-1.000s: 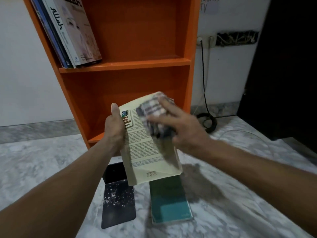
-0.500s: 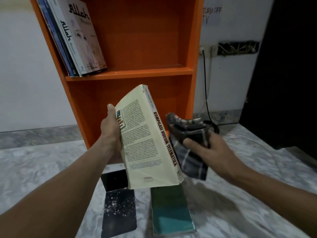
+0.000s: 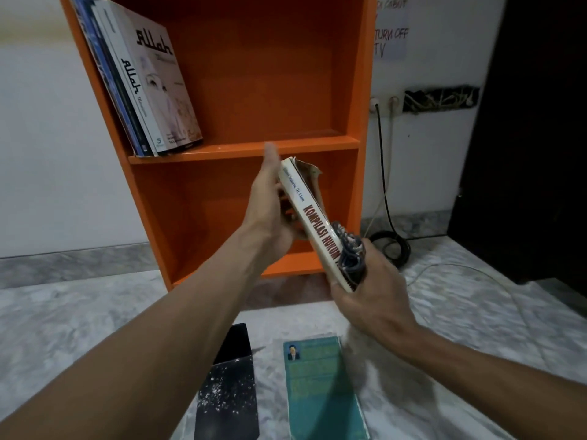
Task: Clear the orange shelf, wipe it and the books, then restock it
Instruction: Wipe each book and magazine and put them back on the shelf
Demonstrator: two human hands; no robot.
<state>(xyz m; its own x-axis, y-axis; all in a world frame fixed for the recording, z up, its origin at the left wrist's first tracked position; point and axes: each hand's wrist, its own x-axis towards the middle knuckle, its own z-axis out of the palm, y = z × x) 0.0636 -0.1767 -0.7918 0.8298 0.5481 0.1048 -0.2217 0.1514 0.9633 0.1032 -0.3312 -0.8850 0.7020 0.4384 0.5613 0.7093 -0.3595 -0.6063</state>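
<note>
The KOMPILASI HUKUM paperback point(image 3: 313, 223) was held in the air before the lower compartment of the orange shelf point(image 3: 365, 90). Its spine faced the camera and it was tilted, top end to the upper left. The top corner of its cover was curled and worn.

The left hand point(image 3: 270, 211) gripped the upper half from the left, thumb straight up and fingers curled on the cover side. The right hand point(image 3: 371, 296) clasped the lower end and pinched a checked cloth point(image 3: 349, 252) against the spine.

The book's top edge sat just below the middle shelf board point(image 3: 254, 150). On that board, leaning books point(image 3: 158, 90) rested against the left wall, with bare orange board to their right. The lower compartment behind the hands showed bare orange panels.

On the marble floor point(image 3: 79, 312) beneath the arms, a black speckled book point(image 3: 227, 392) and a teal book point(image 3: 320, 385) lay flat, near each other but apart. A coiled black cable point(image 3: 390, 246) lay just right of the shelf's foot.
</note>
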